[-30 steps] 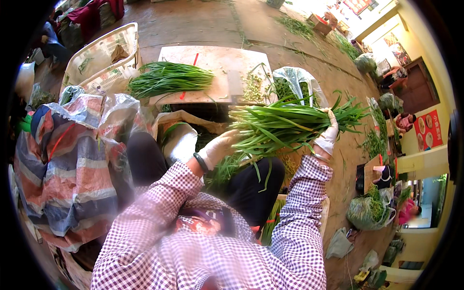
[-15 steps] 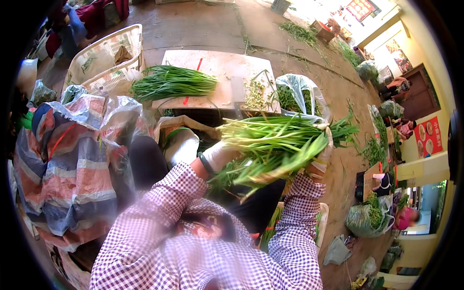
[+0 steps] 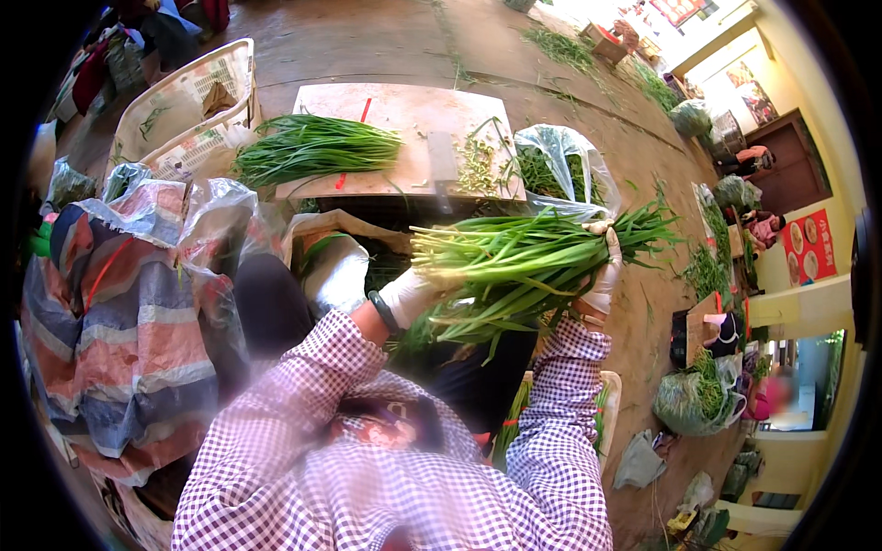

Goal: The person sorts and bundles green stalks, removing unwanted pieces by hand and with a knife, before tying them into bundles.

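Note:
A loose bunch of garlic chives (image 3: 524, 262) lies sideways between my hands, its pale stem ends to the left and its green leaf tips to the right. My left hand (image 3: 411, 296), in a white glove, is closed round the stem end, with its fingers partly hidden by the chives. My right hand (image 3: 606, 266), also gloved, wraps round the leafy end. Just beyond stands a low board (image 3: 395, 101). On its left lies a trimmed bunch of chives (image 3: 317, 147); a cleaver (image 3: 443, 158) rests near cut stem bits (image 3: 480, 167).
A clear plastic bag of greens (image 3: 560, 170) stands right of the board. On the left are a white plastic crate (image 3: 184, 92) and a striped woven sack (image 3: 119, 340). Below my right forearm sits another crate (image 3: 608, 418) holding chives. People and bagged greens (image 3: 694, 399) line the right side.
The chives hang closer together now; the yellowish leaves that stuck out below the bunch have swung in. Both hands keep their hold. The whole view has shifted slightly.

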A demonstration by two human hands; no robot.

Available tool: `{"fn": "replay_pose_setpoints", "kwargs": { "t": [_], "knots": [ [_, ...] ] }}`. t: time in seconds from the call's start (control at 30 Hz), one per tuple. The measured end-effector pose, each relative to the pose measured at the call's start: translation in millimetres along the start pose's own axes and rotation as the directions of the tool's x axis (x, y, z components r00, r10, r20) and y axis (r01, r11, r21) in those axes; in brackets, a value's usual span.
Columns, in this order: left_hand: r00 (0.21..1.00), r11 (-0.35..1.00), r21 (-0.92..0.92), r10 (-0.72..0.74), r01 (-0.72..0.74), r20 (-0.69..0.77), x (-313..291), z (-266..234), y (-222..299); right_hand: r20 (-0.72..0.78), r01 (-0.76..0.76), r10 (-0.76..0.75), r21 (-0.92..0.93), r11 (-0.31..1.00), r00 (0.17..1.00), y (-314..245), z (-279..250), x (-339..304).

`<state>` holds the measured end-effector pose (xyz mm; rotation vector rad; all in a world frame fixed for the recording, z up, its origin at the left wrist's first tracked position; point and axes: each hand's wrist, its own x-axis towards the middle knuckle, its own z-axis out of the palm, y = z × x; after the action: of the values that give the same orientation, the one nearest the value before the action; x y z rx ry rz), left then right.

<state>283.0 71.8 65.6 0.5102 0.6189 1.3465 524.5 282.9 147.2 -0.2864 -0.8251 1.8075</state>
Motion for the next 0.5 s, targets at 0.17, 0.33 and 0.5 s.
{"fn": "replay_pose_setpoints", "kwargs": {
  "t": [0.17,0.33,0.5],
  "knots": [
    [0.986,0.947,-0.293,-0.092,0.131,0.141,-2,-10,-4,-0.039,0.008,-0.011,-0.078,0.997,0.999,4,-10,3],
    [0.982,0.999,0.039,0.005,0.002,-0.188,1,9,8,-0.099,0.020,-0.029,-0.098,0.995,0.995,-6,-11,5],
    [0.957,0.986,0.072,-0.129,0.153,-0.258,-15,-31,5,-0.122,0.060,-0.069,-0.073,0.996,0.990,-33,-10,4]
  ]
}}
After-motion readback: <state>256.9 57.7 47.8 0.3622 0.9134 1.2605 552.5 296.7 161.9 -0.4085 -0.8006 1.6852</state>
